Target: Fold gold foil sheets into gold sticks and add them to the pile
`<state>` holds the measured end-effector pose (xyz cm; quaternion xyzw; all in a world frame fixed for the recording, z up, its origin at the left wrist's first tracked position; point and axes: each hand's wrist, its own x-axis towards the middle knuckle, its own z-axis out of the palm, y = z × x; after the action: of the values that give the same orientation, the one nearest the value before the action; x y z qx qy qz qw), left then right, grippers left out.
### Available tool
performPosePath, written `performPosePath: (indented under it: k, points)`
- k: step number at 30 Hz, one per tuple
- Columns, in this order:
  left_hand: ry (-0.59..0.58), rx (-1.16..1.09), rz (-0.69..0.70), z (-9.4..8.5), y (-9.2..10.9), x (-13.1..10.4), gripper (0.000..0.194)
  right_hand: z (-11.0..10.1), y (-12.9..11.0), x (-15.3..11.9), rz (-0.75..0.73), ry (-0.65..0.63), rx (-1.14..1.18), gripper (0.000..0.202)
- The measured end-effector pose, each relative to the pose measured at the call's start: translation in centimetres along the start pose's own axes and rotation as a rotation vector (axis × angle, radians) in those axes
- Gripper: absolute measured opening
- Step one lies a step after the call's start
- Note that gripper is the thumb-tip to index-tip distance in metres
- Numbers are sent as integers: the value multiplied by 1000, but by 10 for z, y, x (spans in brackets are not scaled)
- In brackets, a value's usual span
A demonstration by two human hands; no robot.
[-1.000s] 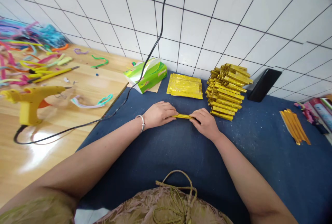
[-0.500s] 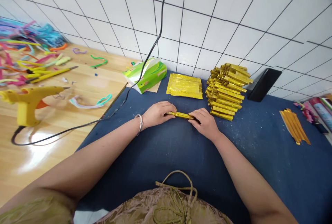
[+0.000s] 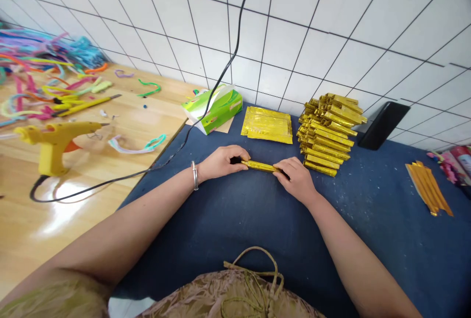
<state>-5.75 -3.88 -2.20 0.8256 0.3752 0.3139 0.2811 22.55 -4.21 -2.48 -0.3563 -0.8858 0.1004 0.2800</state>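
Observation:
My left hand (image 3: 225,162) pinches the left end of a narrow strip of folded gold foil paper (image 3: 260,166). At its other end, the thumb and fingers of my right hand (image 3: 295,178) are closed on the same strip. It lies level between both hands, just over the dark blue cloth (image 3: 243,220), and its ends are hidden by my fingers. Beyond the hands is a flat stack of gold foil sheets (image 3: 268,125). To the right of that stack rises a pile of folded gold foil strips (image 3: 326,136), close to my right hand.
A black phone (image 3: 384,125) leans against the tiled wall. Several flat orange-gold strips (image 3: 429,188) lie far right. A green tissue pack (image 3: 217,112) stands behind my left hand. On the wooden table are a yellow glue gun (image 3: 55,144), its black cable (image 3: 121,178) and pipe cleaners (image 3: 47,72).
The camera view has shifted slightly, so the surroundings appear a little farther right. Both hands keep hold of the gold strip, which now looks slightly more rounded.

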Motion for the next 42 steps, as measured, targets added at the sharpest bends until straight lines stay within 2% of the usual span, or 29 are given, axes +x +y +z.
performPosePath:
  k: [20,31,37,42]
  points:
    - [-2,19,97,1,2,3,12,-1,-9,4,-42,-42,-33,15]
    - [6,-3,65,7,1,3,11,16,-39,30,-77,-60,-145,12]
    - [18,-195,-70,-7,-8,1,22,22,-40,40,-75,-38,-144,12]
    - [10,-182,-18,-22,-15,3,14,28,-33,37,-66,7,-61,11]
